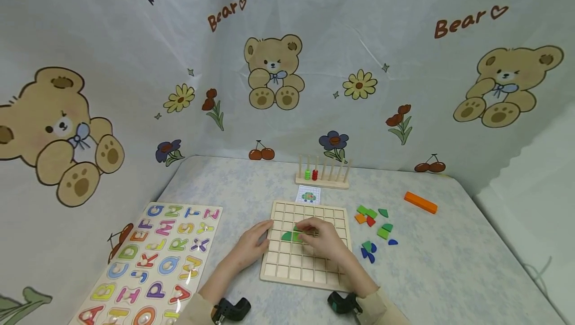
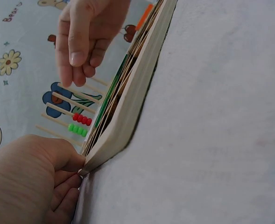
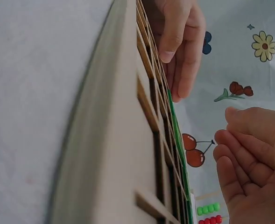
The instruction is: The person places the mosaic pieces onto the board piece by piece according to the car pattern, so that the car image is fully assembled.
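Observation:
A wooden grid board [image 1: 310, 277] lies flat in front of me. On its upper left part sit green pieces: a rounded one [image 1: 286, 236], a square [image 1: 295, 236] beside it and another partly hidden by my right fingers. My left hand [image 1: 250, 246] rests against the board's left edge, thumb and fingers touching the rim. Over the green pieces hovers my right hand [image 1: 327, 240], its fingers loosely bent and nothing showing between them. Both wrist views show the board edge-on, with the right hand [image 3: 256, 158] raised above the grid.
Loose coloured pieces [image 1: 383, 233] are scattered right of the board, with an orange bar [image 1: 420, 202] beyond. Behind the board lie a pattern card [image 1: 308, 195] and a peg rack [image 1: 321, 181] with green and red beads. An alphabet puzzle board [image 1: 152, 260] occupies the left side.

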A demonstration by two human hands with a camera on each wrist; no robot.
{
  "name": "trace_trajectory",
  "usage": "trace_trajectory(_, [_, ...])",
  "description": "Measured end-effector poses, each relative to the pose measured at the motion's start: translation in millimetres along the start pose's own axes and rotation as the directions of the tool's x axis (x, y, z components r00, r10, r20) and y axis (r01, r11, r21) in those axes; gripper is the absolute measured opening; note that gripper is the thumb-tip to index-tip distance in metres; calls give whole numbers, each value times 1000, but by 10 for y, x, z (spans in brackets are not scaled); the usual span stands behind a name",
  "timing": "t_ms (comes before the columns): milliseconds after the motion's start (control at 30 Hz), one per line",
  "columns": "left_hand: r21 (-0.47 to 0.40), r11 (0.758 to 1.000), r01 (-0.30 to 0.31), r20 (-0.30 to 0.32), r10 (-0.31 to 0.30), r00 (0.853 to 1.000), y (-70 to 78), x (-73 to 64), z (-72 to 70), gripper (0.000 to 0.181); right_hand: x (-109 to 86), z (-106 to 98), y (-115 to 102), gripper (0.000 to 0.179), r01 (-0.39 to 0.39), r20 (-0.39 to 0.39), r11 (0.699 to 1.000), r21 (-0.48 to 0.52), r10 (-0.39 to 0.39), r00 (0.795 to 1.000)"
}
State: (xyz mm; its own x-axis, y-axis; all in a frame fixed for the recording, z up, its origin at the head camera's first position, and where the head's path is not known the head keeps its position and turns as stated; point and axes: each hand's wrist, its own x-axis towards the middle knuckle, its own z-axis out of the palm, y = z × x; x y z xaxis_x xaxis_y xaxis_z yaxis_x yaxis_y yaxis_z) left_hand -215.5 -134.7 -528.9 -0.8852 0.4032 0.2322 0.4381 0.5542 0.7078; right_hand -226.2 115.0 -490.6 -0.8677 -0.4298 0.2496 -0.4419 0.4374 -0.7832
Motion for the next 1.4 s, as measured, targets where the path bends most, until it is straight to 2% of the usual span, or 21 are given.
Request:
trace_trajectory(167, [13, 1000, -3, 2, 3, 1000, 6, 11, 8, 50, -36, -203, -13, 26, -12, -32, 1000, -11, 12, 999])
trace_trajectory(267, [19, 1000, -3, 1, 3, 1000, 8, 12, 8, 50, -57, -360, 31, 28, -53, -78, 998, -17, 52, 996])
trace_trajectory(433, [26, 1000, -7, -2, 7, 1000, 5, 8, 7, 50, -110, -629, 143, 30, -152, -168, 987, -43, 143, 975])
trace_trajectory(633, [14, 1000, 17, -11, -17, 1000, 24, 6, 1, 50, -182, -858, 347, 30, -170, -247, 982, -79, 146, 958])
trace_trajectory(733, [3, 1000, 25, -19, -25, 1000, 36, 3, 1, 50, -211, -924, 455, 30, -185, -285, 977, -105, 149, 947])
trace_trajectory(867, [-1, 1000, 23, -15, -23, 1000, 48, 1, 4, 50, -250, -985, 590, 31, -239, -318, 965, -103, 196, 928])
trace_trajectory(1000, [-5, 999, 39, 0, -39, 999, 54, -4, 5, 50, -284, -1022, 675, 32, -307, -346, 943, -124, 249, 904])
trace_trajectory(1200, [-8, 999, 49, -2, -49, 999, 47, -5, 5, 51, -287, -1053, 750, 30, -367, -392, 916, -160, 282, 876])
trace_trajectory(1400, [-5, 999, 54, -3, -54, 999, 47, -8, 4, 51, -280, -1036, 846, 36, -429, -401, 881, -201, 325, 856])
